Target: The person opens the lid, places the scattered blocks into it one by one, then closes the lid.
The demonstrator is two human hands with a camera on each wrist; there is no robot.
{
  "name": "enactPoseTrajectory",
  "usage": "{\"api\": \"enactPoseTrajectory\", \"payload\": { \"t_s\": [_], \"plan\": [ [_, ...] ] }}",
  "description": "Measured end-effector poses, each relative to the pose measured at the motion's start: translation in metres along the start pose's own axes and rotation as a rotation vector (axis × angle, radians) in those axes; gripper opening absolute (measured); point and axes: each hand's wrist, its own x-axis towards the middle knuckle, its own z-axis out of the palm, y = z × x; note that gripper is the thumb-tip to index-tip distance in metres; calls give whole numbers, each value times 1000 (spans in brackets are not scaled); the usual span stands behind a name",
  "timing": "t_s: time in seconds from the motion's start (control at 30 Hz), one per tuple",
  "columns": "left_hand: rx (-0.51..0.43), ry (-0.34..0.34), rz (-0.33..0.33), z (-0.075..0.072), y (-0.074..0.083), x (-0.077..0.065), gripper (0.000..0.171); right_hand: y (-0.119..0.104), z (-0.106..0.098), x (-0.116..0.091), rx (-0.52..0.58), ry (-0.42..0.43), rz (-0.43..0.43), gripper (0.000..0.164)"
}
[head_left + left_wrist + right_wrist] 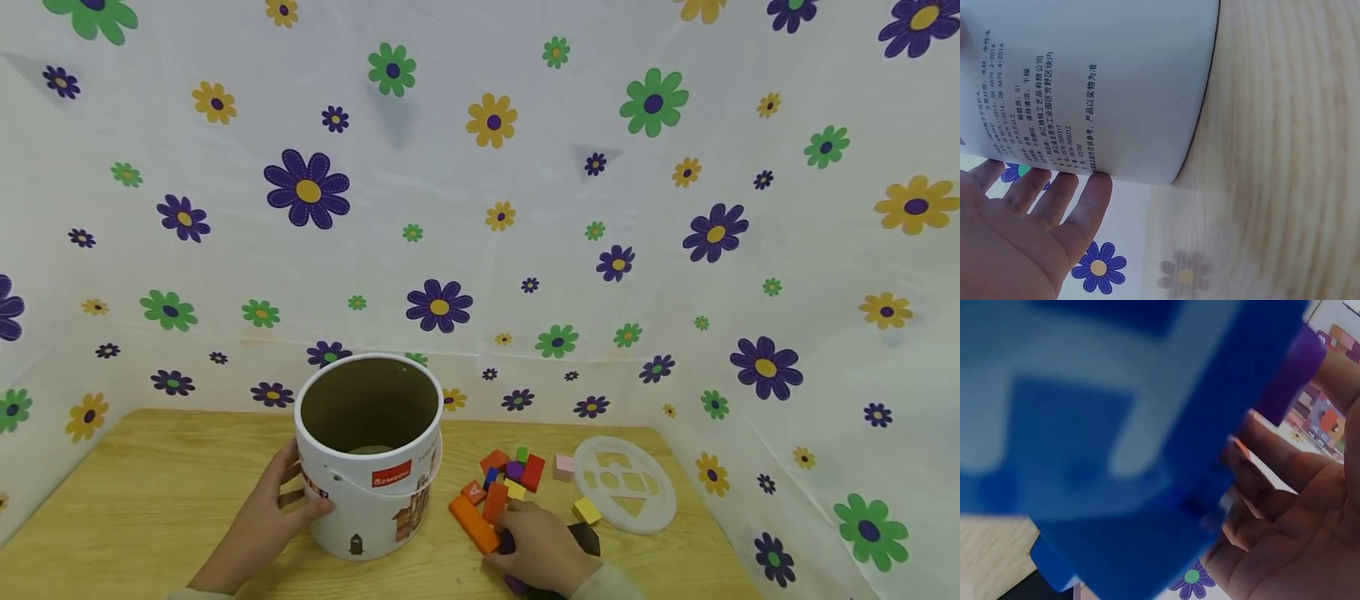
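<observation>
A white bucket (360, 508) with a printed wall stands upright without a lid. My left hand (262, 517) rests against its left side, thumb toward the front. In the left wrist view, nearly straight fingers (1088, 200) touch the wall with their tips. My right hand (543, 546) is low over the block pile, right of the bucket. A purple block (1294, 372) is between its thumb and fingers. A large blurred blue block (1122, 506) with pale marks covers much of the right wrist view. Beside this hand lie an orange block (474, 525) and a red-orange block (496, 503).
Behind the pile are a red block (532, 472) and a pink block (563, 467). To the right lie a yellow block (587, 510), a dark block (586, 538) and a white lid (660, 500) with shaped holes. A flowered sheet (450, 183) encloses the wooden table (187, 467).
</observation>
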Motion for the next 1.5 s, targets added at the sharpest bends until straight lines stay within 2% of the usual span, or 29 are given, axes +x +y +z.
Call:
{"api": "enactPoseTrajectory", "payload": {
  "t_s": [0.07, 0.37, 0.53, 0.83, 1.07, 1.3, 1.5],
  "plan": [
    [-3, 0, 2, 1, 0, 0, 110, -1, 2, 1, -10, -1, 12, 42],
    [-24, -4, 7, 5, 2, -3, 109, -2, 7, 2, -16, 53, 14, 30],
    [-34, -5, 21, 5, 1, -2, 108, 0, 5, 1, 30, 112, 2, 24],
    [-29, -1, 27, 3, 2, 0, 106, -1, -10, -5, 49, 300, 17, 32],
    [-32, 9, 44, 3, 4, 1, 106, 1, -21, -5, 87, 437, -13, 29],
    [-47, 5, 49, 3, 2, 1, 105, 4, -29, -5, 40, 519, -70, 28],
    [-58, 6, 24, 2, 2, 0, 107, 0, -42, -2, -1, 658, -100, 31]
  ]
}}
